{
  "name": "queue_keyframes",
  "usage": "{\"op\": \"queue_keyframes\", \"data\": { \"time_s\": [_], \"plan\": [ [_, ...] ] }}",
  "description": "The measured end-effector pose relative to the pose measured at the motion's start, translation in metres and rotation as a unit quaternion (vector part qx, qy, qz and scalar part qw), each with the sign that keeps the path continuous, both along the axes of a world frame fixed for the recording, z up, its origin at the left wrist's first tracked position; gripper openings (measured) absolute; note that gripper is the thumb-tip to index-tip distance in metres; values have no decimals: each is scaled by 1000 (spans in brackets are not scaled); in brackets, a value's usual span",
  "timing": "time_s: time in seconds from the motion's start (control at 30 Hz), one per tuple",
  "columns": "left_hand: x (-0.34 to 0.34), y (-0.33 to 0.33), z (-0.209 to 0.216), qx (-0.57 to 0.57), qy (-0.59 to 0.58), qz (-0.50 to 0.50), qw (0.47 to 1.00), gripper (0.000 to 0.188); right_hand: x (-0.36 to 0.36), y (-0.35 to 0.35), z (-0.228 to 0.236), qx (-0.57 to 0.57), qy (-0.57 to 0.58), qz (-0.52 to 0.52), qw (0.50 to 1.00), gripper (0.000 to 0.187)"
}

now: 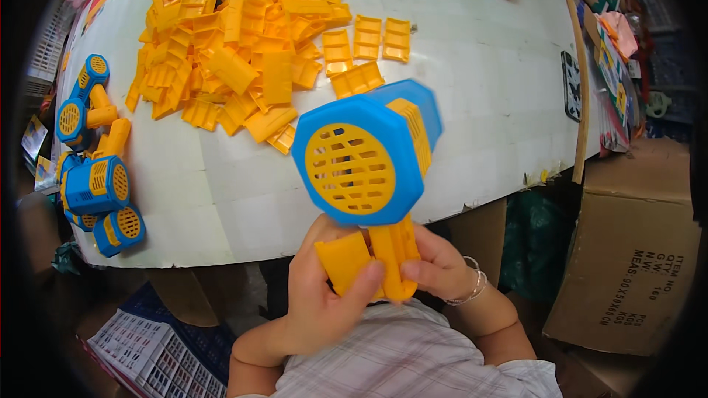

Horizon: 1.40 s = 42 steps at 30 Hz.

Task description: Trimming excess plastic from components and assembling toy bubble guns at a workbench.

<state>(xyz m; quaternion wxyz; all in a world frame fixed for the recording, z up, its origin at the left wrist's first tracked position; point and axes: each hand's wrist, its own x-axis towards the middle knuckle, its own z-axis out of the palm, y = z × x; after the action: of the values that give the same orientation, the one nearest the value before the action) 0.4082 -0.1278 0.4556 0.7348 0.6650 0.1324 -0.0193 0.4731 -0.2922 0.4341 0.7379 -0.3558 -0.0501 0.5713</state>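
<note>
Blue and yellow toy [369,162] was up in front of me, near table's close edge, its yellow handle [394,254] down. My right hand [445,269] gripped handle, thumb against its side. My left hand [318,287] had fingers closed around loose yellow cover [342,256], just beside handle. Beyond, heap of yellow pieces [236,59] lay on white table [472,133]. Similar toys [96,183] sat at left, black phone [571,86] near right edge; cardboard box [627,243] stood right of table.
</note>
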Motion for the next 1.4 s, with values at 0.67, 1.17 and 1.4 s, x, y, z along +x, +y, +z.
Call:
{"op": "queue_keyframes", "data": {
  "time_s": [0.67,1.17,1.4],
  "plan": [
    [-19,40,-41,-350,15,114,930,55,70,64,-49,-404,-778,31,480,28],
    [-46,52,-62,-156,88,145,973,19,71,76,-60,-616,-646,-84,443,42],
    [-42,43,-62,-193,60,248,948,15,85,67,-63,-585,-646,-86,482,32]
  ]
}}
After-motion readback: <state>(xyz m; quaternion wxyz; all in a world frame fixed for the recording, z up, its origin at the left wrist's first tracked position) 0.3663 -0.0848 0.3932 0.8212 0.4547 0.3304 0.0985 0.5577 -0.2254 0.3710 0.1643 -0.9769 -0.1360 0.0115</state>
